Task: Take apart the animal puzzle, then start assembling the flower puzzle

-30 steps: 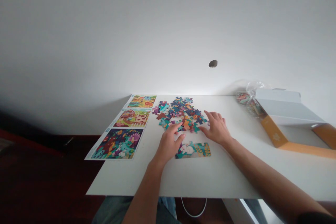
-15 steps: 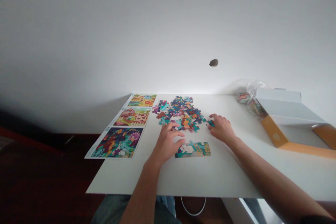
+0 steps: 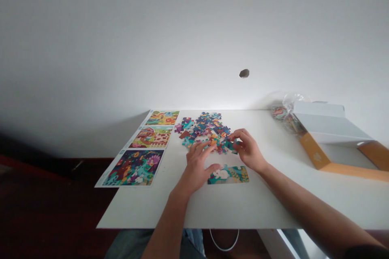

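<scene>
A heap of colourful jigsaw pieces lies toward the back of the white table. Nearer the front edge is a joined strip of puzzle, showing a white animal, teal ground and orange leaves. My left hand is open, its thumb at the strip's upper left and its fingers over the near side of the heap. At the heap's right edge, my right hand has thumb and fingers closed around a teal puzzle piece, partly hidden by the fingers.
On the left, a sheet with three printed pictures overhangs the table edge. To the right stands an open orange and white box, with a clear plastic bag of pieces beside it. A wall with a hole rises behind.
My right hand has moved left to the heap, along with the teal piece. My left hand and the joined strip have shifted slightly right.
</scene>
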`<state>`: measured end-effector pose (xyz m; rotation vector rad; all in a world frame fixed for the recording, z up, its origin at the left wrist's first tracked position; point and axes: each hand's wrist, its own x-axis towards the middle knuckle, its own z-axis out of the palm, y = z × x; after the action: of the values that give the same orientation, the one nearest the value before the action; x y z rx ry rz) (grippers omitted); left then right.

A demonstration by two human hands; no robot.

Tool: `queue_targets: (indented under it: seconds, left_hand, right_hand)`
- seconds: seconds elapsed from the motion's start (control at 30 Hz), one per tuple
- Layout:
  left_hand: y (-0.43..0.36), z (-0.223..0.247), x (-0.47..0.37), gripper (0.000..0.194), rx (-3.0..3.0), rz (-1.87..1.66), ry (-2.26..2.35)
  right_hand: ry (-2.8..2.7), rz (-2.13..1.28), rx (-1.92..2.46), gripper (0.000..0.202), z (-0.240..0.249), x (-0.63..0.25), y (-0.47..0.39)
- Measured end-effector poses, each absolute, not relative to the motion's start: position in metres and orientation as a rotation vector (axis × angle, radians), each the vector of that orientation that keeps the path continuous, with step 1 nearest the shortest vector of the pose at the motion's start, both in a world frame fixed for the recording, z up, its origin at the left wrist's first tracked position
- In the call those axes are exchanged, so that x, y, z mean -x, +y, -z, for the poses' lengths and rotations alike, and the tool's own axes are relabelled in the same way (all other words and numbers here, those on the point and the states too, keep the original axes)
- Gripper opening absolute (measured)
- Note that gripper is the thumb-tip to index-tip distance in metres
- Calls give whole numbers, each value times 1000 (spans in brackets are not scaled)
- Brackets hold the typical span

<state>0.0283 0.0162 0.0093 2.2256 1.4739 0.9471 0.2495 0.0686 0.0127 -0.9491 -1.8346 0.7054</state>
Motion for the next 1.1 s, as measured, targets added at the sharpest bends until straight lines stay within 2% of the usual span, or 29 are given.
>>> queue_targets:
  seconds: [0.2,0.47,0.63,0.97,1.1]
  left_hand:
    - [15,-14,-40,30,-1920,-1036,1302]
    - [19,-14,-30,12,-1523,-1225,1342]
    - [19,-14,-22,15,-1447,-1145,1295]
    - [14,-22,-23,19,-1464,-954,1320]
    - [11,-27,-25,32,-1504,-894,1268]
  right_hand:
    - [-2057,-810,606,26,-21,-237,52]
    - [-2005,-973,804,30,-11,-236,53]
    - [-2041,-1001,842,20,-11,-236,53]
    - [-2105,-990,919,26,-16,-234,52]
    - [-2136,-958,900,30,-16,-234,52]
